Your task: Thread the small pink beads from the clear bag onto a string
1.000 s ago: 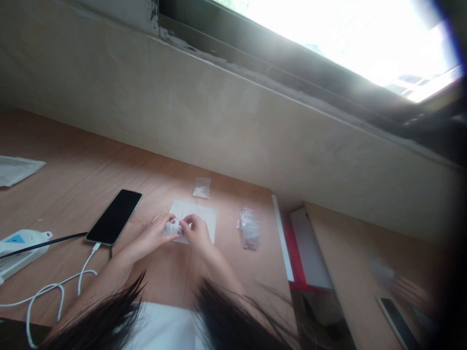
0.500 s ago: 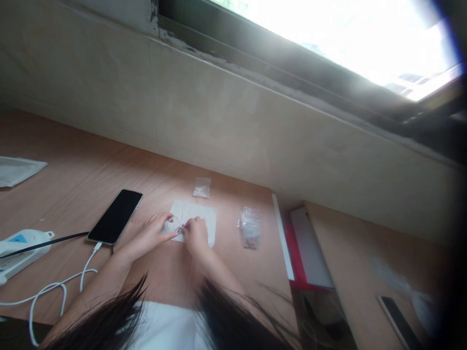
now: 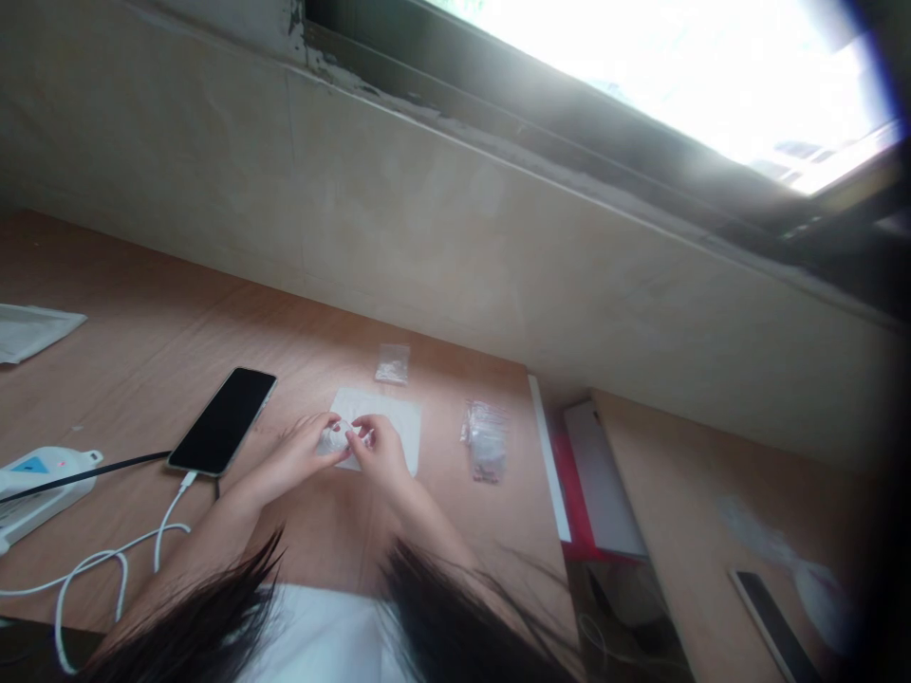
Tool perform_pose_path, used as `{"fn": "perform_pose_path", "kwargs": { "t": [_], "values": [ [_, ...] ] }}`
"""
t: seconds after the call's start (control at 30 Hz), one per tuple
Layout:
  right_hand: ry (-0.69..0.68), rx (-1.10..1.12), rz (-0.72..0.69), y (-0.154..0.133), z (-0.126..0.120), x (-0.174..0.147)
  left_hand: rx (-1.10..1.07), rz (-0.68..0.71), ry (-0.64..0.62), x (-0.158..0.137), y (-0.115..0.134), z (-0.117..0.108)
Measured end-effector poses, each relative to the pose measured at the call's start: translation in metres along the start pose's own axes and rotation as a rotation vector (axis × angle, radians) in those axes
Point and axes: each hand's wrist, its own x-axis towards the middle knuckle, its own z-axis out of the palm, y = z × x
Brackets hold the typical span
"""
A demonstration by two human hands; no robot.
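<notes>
My left hand [image 3: 305, 448] curls its thumb and fingers around a small round, whitish, see-through thing [image 3: 334, 437], like a little spool. Against its right side, my right hand [image 3: 381, 450] has its thumb and fingertips pinched together; what sits between them is too small and blurred to name. Both hands are over a white sheet [image 3: 407, 427] lying on the wooden table [image 3: 313, 541]. Part of the round thing is covered by fingers.
Beyond the sheet lies a small clear bag [image 3: 393, 364] of pale bits. Stacked clear bags [image 3: 488, 444] lie to the right. At left are a phone [image 3: 223, 420], its white cable [image 3: 165, 517], a power strip [image 3: 43, 486] and a pale packet [image 3: 35, 330].
My right hand has risen from the sheet to the round thing, its fingertips now close to my left hand. My left hand keeps its hold. The view has shifted slightly.
</notes>
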Motion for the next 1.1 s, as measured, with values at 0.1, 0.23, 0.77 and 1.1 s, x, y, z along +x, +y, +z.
{"fn": "perform_pose_path", "kwargs": {
  "t": [0.1,0.23,0.77,1.1],
  "values": [
    [0.054,-0.095,0.095,0.017,-0.002,-0.005,0.044,0.021,-0.028,0.000,-0.001,0.000],
    [0.018,-0.112,0.126,0.041,0.001,-0.011,0.035,0.016,-0.042,0.000,-0.005,0.001],
    [-0.084,-0.253,0.180,0.035,0.008,-0.014,0.005,0.028,-0.078,-0.003,-0.001,-0.001],
    [0.010,0.060,0.076,0.002,-0.009,-0.003,0.011,0.011,-0.083,-0.003,0.009,-0.001]
  ]
}}
